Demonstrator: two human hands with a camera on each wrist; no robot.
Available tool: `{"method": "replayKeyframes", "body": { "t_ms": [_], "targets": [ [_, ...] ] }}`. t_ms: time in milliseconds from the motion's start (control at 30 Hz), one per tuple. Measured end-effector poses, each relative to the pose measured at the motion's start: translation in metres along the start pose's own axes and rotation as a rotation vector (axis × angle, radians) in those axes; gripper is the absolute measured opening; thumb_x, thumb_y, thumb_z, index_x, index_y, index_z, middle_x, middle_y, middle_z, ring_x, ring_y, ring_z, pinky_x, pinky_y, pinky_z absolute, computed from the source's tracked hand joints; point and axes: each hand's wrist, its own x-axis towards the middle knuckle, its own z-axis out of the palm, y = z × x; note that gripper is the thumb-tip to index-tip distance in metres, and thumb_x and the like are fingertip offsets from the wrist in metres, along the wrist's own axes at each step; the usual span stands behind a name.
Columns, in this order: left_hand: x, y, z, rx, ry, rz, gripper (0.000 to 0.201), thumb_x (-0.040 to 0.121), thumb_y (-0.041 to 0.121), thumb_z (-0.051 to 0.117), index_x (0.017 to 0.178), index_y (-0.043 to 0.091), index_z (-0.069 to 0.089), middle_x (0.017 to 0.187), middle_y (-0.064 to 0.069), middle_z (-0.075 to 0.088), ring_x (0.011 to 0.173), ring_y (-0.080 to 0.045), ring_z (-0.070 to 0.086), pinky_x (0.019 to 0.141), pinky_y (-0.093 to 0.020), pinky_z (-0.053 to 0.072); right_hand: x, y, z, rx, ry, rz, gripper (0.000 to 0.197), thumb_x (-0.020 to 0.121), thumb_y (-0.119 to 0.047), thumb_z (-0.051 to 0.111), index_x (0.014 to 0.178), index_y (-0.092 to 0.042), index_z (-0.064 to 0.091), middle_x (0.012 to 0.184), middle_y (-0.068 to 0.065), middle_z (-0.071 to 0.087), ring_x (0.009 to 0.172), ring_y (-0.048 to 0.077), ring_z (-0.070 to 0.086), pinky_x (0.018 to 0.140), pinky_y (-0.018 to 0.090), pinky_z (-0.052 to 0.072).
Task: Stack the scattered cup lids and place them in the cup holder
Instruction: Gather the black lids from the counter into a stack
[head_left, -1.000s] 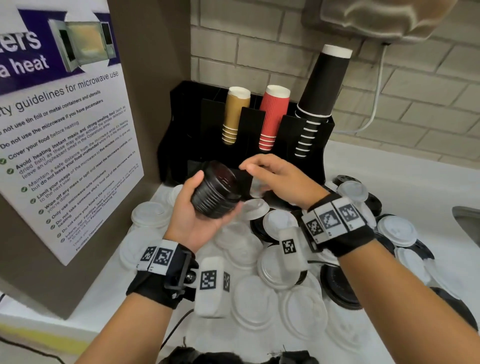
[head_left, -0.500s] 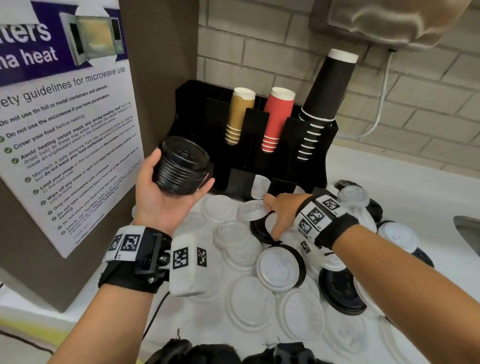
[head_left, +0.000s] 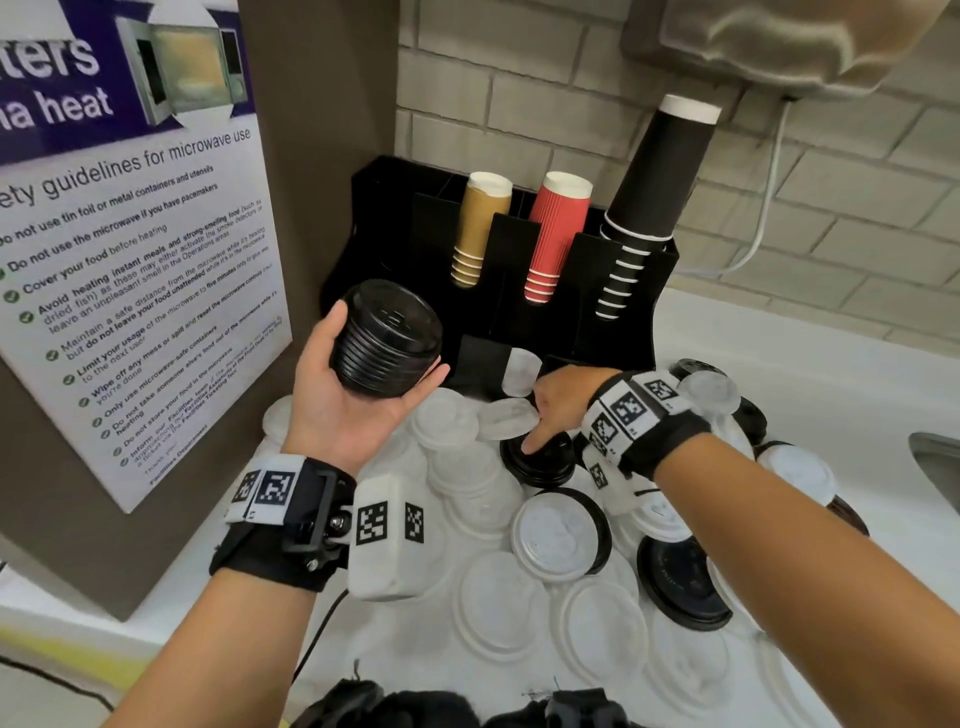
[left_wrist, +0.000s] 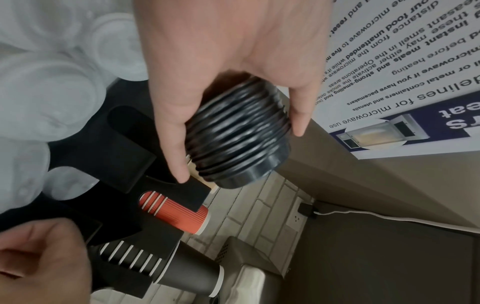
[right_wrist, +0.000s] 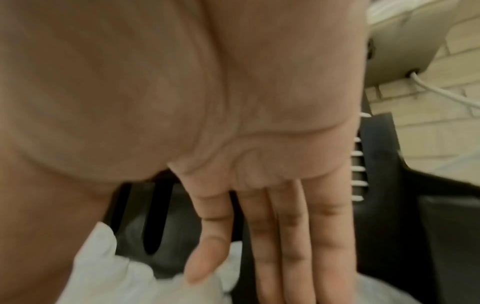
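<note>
My left hand (head_left: 353, 384) holds a stack of black cup lids (head_left: 387, 340) up in front of the left end of the black cup holder (head_left: 514, 270). In the left wrist view my thumb and fingers curl round the ribbed stack (left_wrist: 239, 139). My right hand (head_left: 558, 410) is down among the scattered lids just in front of the holder, its thumb on a black lid (head_left: 540, 462). In the right wrist view its fingers (right_wrist: 293, 236) are stretched out straight over white lids (right_wrist: 103, 273). Several white lids (head_left: 498, 605) and black lids (head_left: 680, 582) lie loose on the white counter.
The holder carries tan cups (head_left: 475, 228), red cups (head_left: 556, 234) and tall black cups (head_left: 649, 197). A brown panel with a microwave poster (head_left: 130, 260) stands close on the left. A sink edge (head_left: 940, 467) shows at the right, and a dispenser (head_left: 779, 41) hangs above.
My left hand has carried the black stack up and to the left. My right hand has left the stack and dropped to the lids on the counter.
</note>
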Motion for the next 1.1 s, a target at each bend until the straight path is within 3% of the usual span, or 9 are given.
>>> {"method": "replayKeyframes", "body": {
  "t_ms": [67,200,433,567,633,767,933,1000,1100],
  "targets": [
    [0.0,-0.002,-0.001,0.035,0.001,-0.019,0.05,0.073,0.044,0.071,0.11,0.011,0.075,0.122,-0.02,0.066,0.113,-0.04,0.062,0.092,-0.056,0.052,0.004,0.002,0.013,0.065,0.013,-0.013,0.056,0.072,-0.054,0.075,0.099,-0.011,0.052,0.09,-0.001,0.053,0.082,0.015,0.052,0.067,0.024,0.045],
    [0.001,-0.007,-0.003,0.047,0.02,-0.035,0.05,0.072,0.05,0.07,0.104,0.012,0.077,0.12,-0.021,0.067,0.11,-0.041,0.064,0.092,-0.056,0.052,0.006,0.001,0.03,0.142,0.071,-0.03,0.077,0.066,-0.052,0.08,0.12,-0.008,0.048,0.108,0.003,0.052,0.097,0.019,0.055,0.079,0.03,0.05],
    [0.002,-0.012,0.002,0.055,0.017,-0.065,0.053,0.071,0.045,0.073,0.111,0.011,0.074,0.127,-0.02,0.064,0.116,-0.038,0.062,0.093,-0.057,0.05,0.002,0.003,0.029,0.173,0.106,-0.039,0.063,0.068,-0.038,0.075,0.119,-0.021,0.043,0.108,0.004,0.047,0.081,0.018,0.055,0.066,0.031,0.052],
    [0.0,-0.015,0.003,0.052,0.017,-0.076,0.055,0.073,0.044,0.072,0.117,0.011,0.069,0.127,-0.019,0.064,0.117,-0.036,0.062,0.094,-0.055,0.051,-0.006,0.009,0.02,0.048,0.022,0.008,0.068,0.068,-0.037,0.073,0.127,-0.026,0.04,0.109,0.003,0.05,0.09,0.021,0.057,0.075,0.034,0.056],
    [-0.001,-0.017,0.002,0.054,0.012,-0.082,0.056,0.075,0.043,0.07,0.121,0.012,0.065,0.129,-0.017,0.063,0.12,-0.034,0.06,0.095,-0.051,0.051,-0.015,0.017,0.01,0.103,0.053,0.0,0.068,0.069,-0.037,0.074,0.127,-0.027,0.04,0.102,0.0,0.052,0.088,0.018,0.056,0.072,0.031,0.054],
    [-0.004,-0.026,0.002,0.063,-0.007,-0.133,0.056,0.076,0.043,0.07,0.122,0.012,0.066,0.131,-0.017,0.062,0.12,-0.034,0.06,0.089,-0.048,0.054,-0.04,0.038,-0.002,0.401,0.252,-0.09,0.058,0.072,-0.036,0.076,0.121,-0.029,0.046,0.109,0.002,0.052,0.091,0.019,0.056,0.08,0.03,0.052],
    [-0.006,-0.039,0.004,0.068,-0.019,-0.165,0.048,0.074,0.044,0.071,0.109,0.011,0.074,0.129,-0.017,0.063,0.115,-0.032,0.063,0.087,-0.048,0.054,-0.062,0.03,0.019,1.115,0.595,-0.234,0.035,0.076,-0.025,0.078,0.103,-0.032,0.057,0.11,-0.003,0.054,0.078,0.011,0.062,0.063,0.017,0.048],
    [-0.006,-0.043,0.005,0.074,-0.014,-0.168,0.049,0.075,0.046,0.069,0.11,0.012,0.074,0.129,-0.016,0.063,0.115,-0.031,0.063,0.087,-0.047,0.054,-0.069,0.015,0.031,1.363,0.648,-0.355,0.031,0.079,-0.018,0.076,0.102,-0.032,0.059,0.115,-0.001,0.055,0.083,0.014,0.066,0.067,0.021,0.052],
    [-0.007,-0.051,0.009,0.129,-0.012,-0.172,0.049,0.078,0.051,0.062,0.109,0.014,0.075,0.128,-0.015,0.064,0.113,-0.029,0.065,0.091,-0.046,0.054,-0.075,-0.007,0.045,1.425,0.732,-0.489,0.036,0.08,-0.012,0.074,0.107,-0.029,0.058,0.121,0.002,0.055,0.101,0.017,0.065,0.078,0.029,0.056]
  ]
}}
